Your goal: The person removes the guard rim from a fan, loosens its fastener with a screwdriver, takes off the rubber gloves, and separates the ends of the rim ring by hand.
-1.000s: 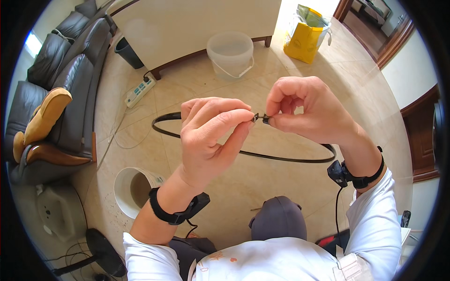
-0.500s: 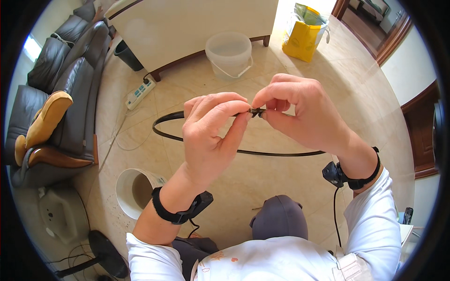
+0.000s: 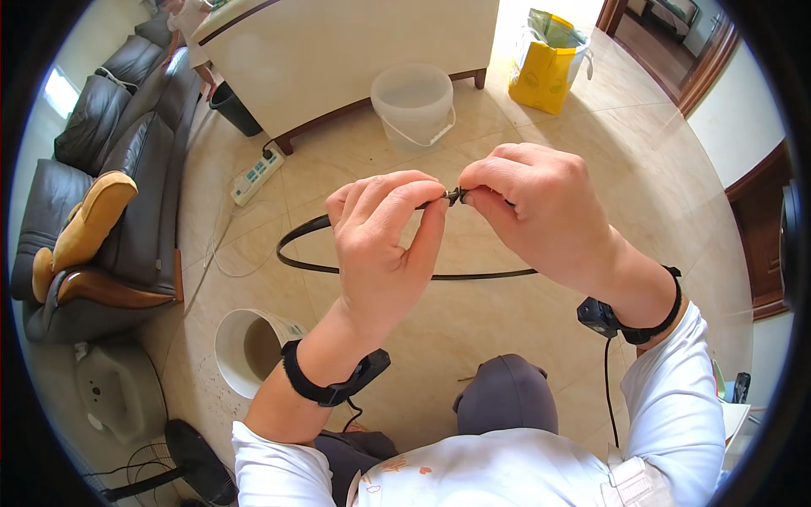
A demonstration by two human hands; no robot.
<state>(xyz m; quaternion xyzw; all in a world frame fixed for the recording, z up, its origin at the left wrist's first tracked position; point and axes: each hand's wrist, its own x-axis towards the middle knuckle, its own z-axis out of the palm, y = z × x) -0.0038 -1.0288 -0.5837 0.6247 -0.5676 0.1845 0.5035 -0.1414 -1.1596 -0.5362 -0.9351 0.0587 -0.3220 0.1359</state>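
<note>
A black cable (image 3: 486,277) hangs in a wide loop in front of me, held up over the tiled floor. My left hand (image 3: 380,237) pinches it close to one end between thumb and fingertips. Against those fingertips sits a small dark end piece (image 3: 457,197) with a light metallic glint. My right hand (image 3: 549,207) is closed in a pinch at the other side of this piece, thumb against forefinger. The fingers hide part of the end piece, so its exact shape cannot be made out.
A white bucket (image 3: 226,342) with murky contents stands at my left. Ahead are a clear bucket (image 3: 414,106), a yellow bag (image 3: 541,76), a power strip (image 3: 257,177) and a pale cabinet (image 3: 338,59). A dark sofa (image 3: 127,194) lines the left; another person (image 3: 182,25) is beside it.
My right hand has turned slightly, knuckles rolling over the end piece, and both hands stay pinched together. At the far left, more of the other person has come into view beside the cabinet.
</note>
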